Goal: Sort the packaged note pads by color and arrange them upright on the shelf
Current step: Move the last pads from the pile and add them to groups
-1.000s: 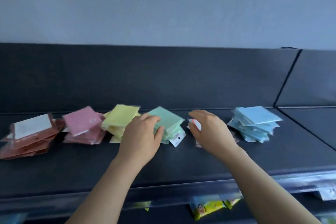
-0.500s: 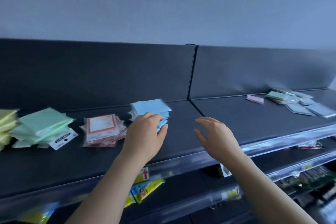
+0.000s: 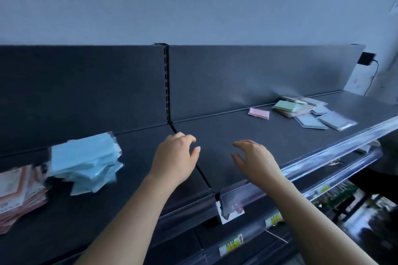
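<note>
Below the forearms, yellow price tags (image 3: pixel 233 243) line the edge of the lower shelf. Above them is the dark top shelf (image 3: pixel 247 135). The left hand (image 3: pixel 175 155) is over its seam (image 3: pixel 204 176), grip slack, fingers loosely curled on nothing. The right hand (image 3: pixel 255 160) is beside it and apart, its grip equally loose and empty.

Left of the left hand, a blurred, untidy pile of blue note pads (image 3: pixel 86 161) lies flat. Red-bordered packs (image 3: pixel 19 191) are heaped at the frame's left edge.

Farther right, near the back panel (image 3: pixel 237 75), a pink pad (image 3: pixel 259 113) lies alone just beside a mixed heap topped by a green pad (image 3: pixel 285 105). Pale blue packs (image 3: pixel 310 121) are spread flat toward the clear front rail (image 3: pixel 323 157). A black box (image 3: pixel 366 58) with a cable hangs on the wall beyond.
</note>
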### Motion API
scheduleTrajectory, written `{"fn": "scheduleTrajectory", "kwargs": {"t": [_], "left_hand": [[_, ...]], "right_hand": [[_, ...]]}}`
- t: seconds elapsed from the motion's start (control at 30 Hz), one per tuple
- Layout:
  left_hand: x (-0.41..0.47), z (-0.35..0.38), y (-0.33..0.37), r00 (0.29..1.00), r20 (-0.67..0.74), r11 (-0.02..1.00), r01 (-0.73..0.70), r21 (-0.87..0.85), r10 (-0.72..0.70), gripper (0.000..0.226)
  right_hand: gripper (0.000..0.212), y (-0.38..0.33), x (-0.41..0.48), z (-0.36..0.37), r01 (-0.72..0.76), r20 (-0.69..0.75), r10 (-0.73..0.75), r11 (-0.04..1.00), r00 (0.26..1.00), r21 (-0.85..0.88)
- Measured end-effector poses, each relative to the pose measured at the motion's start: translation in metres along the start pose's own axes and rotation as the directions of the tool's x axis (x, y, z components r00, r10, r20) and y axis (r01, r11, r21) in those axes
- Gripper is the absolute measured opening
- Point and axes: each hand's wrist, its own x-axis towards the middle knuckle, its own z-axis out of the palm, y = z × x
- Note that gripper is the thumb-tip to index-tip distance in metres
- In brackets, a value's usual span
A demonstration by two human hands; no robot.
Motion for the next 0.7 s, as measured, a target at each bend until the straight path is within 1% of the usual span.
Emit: {"fn": "scheduleTrajectory", "kwargs": {"t": [0.17, 0.47, 0.57, 0.7], "left_hand": [[0.056, 0.033, 0.017, 0.998, 0.055, 1.0, -0.014, 0.002, 0.014, 0.034], [0.137, 0.088, 0.07, 0.991, 0.124, 0.998, -0.053, 0.027, 0.05, 0.034], [0.164, 0.113, 0.091, 0.992, 0.119, 0.999, -0.037, 0.034, 0.033, 0.035], [0.193, 0.145, 0.116, 0.99, 0.141, 0.999, 0.008, 0.031, -0.012, 0.036]], "right_hand": [[0.03, 0.044, 0.043, -0.002, -0.065, -0.004, 0.065, 0.998, 0.998, 0.008], [0.035, 0.142, 0.106, -0.008, -0.139, -0.071, 0.142, 0.99, 0.987, 0.035], [0.039, 0.191, 0.138, -0.007, -0.145, -0.066, 0.144, 0.99, 0.987, -0.002], [0.048, 0.246, 0.179, -0.004, -0.133, -0.038, 0.131, 0.989, 0.991, -0.064]]}}
